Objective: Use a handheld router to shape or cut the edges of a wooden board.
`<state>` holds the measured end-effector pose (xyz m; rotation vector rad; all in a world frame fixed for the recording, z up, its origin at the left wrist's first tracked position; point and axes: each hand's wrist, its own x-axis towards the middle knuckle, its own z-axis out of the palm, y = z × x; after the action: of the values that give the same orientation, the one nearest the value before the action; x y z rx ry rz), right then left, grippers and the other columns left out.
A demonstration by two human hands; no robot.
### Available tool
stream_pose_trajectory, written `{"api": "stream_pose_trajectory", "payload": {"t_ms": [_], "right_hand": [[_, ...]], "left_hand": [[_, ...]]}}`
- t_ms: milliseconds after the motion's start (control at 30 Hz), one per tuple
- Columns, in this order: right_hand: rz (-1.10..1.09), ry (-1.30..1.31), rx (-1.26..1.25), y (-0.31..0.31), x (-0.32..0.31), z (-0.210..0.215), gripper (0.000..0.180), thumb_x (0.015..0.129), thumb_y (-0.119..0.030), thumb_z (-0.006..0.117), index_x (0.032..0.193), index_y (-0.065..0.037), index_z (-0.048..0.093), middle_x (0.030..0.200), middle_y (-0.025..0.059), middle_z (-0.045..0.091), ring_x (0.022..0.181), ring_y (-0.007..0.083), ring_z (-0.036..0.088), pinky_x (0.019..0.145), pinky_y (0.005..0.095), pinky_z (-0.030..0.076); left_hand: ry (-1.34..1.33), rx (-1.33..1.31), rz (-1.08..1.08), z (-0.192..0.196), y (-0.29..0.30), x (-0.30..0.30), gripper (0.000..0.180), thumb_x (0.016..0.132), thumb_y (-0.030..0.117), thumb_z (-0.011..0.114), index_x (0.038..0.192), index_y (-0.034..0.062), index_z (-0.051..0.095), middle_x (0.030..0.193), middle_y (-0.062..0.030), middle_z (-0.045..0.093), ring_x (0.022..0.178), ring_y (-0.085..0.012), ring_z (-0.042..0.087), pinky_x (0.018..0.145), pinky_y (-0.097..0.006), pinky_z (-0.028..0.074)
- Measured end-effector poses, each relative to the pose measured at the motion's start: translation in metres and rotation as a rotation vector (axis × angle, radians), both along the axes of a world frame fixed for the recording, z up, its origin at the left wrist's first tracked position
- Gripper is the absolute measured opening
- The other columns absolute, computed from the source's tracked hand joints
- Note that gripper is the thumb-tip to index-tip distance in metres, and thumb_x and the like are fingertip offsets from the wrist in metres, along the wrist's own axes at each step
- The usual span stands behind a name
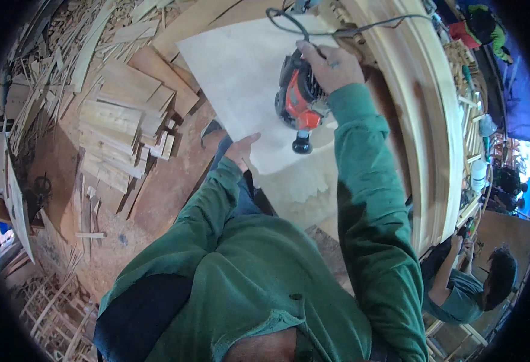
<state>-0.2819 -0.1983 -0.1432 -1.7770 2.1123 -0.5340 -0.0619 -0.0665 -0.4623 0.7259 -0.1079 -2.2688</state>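
My right hand [335,65] is closed around the rear grip of a red and black corded power tool [298,102]. The tool has a round black knob [302,145] at its near end; its exact kind is not clear. It stands over a large pale sheet [229,66], and its underside is hidden. At the sheet's left edge is my left hand [241,152], with one digit stretched over the top and the others mostly hidden at the edge. A dark cord [373,25] runs from the tool toward the upper right.
Stacked thin boards [117,130] lie on the left, with heaps of wood strips [44,84] beyond. Long curved-looking wooden mouldings [437,120] run along the right. A co-worker [467,289] is at the lower right, another person [482,30] at the far upper right.
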Motion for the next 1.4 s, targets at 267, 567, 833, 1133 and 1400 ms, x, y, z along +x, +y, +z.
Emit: {"api": "stream_pose_trajectory", "payload": {"t_ms": [267, 567, 833, 1133, 1400], "right_hand": [[-0.012, -0.01, 0.059, 0.004, 0.01, 0.011, 0.07, 0.088, -0.069, 0.046, 0.102, -0.005, 0.07, 0.094, 0.0269, 0.066, 0.095, 0.0431, 0.063, 0.087, 0.0448, 0.048], [-0.186, 0.116, -0.095, -0.001, -0.005, -0.019, 0.054, 0.098, -0.05, 0.038, 0.103, -0.003, 0.065, 0.101, 0.0284, 0.064, 0.102, 0.0467, 0.059, 0.088, 0.0526, 0.045], [-0.068, 0.104, -0.226, -0.002, -0.011, -0.03, 0.041, 0.098, -0.037, 0.043, 0.098, -0.001, 0.064, 0.095, 0.0286, 0.065, 0.094, 0.0465, 0.062, 0.083, 0.0549, 0.047], [-0.088, 0.049, -0.268, -0.009, -0.001, -0.021, 0.038, 0.097, -0.034, 0.045, 0.087, -0.001, 0.06, 0.08, 0.0292, 0.064, 0.078, 0.0484, 0.062, 0.072, 0.0562, 0.049], [-0.122, -0.141, -0.177, 0.002, -0.01, -0.034, 0.041, 0.096, -0.039, 0.047, 0.099, -0.001, 0.063, 0.095, 0.0284, 0.066, 0.094, 0.0444, 0.063, 0.084, 0.0514, 0.048]], "left_hand": [[-0.071, 0.077, 0.123, 0.017, 0.004, 0.002, 0.043, 0.089, 0.015, 0.066, 0.127, -0.0022, 0.054, 0.113, -0.0126, 0.065, 0.103, -0.0264, 0.063, 0.09, -0.04, 0.052], [-1.303, -1.006, 0.548, 0.19, -0.108, -0.006, 0.069, 0.082, 0.038, 0.076, 0.131, -0.0038, 0.051, 0.126, -0.0222, 0.056, 0.117, -0.0319, 0.055, 0.102, -0.039, 0.042], [-1.117, -1.018, 0.317, 0.265, -0.155, -0.119, 0.044, 0.089, 0.036, 0.057, 0.116, 0.0008, 0.059, 0.097, -0.0231, 0.068, 0.096, -0.0394, 0.065, 0.087, -0.043, 0.05], [-1.139, -1.084, 0.236, 0.265, -0.162, -0.111, 0.032, 0.091, 0.023, 0.056, 0.116, 0.0021, 0.06, 0.091, -0.0186, 0.07, 0.086, -0.0259, 0.069, 0.08, -0.034, 0.051], [-1.15, -1.033, 0.199, 0.271, -0.149, -0.106, 0.047, 0.088, 0.03, 0.056, 0.125, 0.0003, 0.054, 0.101, -0.0269, 0.066, 0.097, -0.0412, 0.064, 0.088, -0.044, 0.049]]}}
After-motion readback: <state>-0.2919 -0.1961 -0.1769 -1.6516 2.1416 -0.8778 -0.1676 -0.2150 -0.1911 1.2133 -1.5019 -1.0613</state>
